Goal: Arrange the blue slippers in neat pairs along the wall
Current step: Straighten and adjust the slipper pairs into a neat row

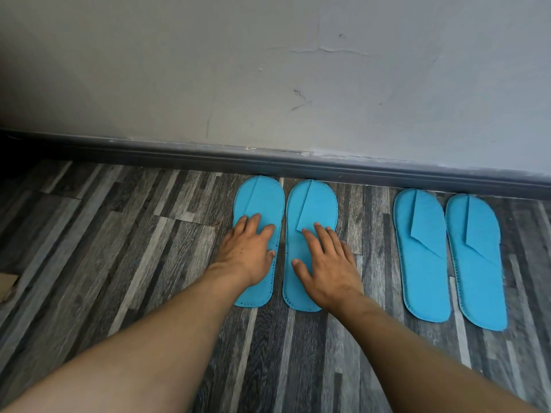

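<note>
Two pairs of flat blue slippers lie on the floor with their toes at the skirting board. In the left pair, my left hand (247, 250) rests flat on the left slipper (258, 198), fingers spread. My right hand (328, 263) lies flat on its partner (313, 201), fingers apart. Neither hand grips; both press from above. The right pair, one slipper (420, 251) and another (477, 263), lies untouched side by side, parallel.
A dark skirting board (268, 162) runs along the grey wall (268, 70). The floor (119, 234) is grey wood-patterned planking. A scrap of brown cardboard (7, 284) shows at the left edge.
</note>
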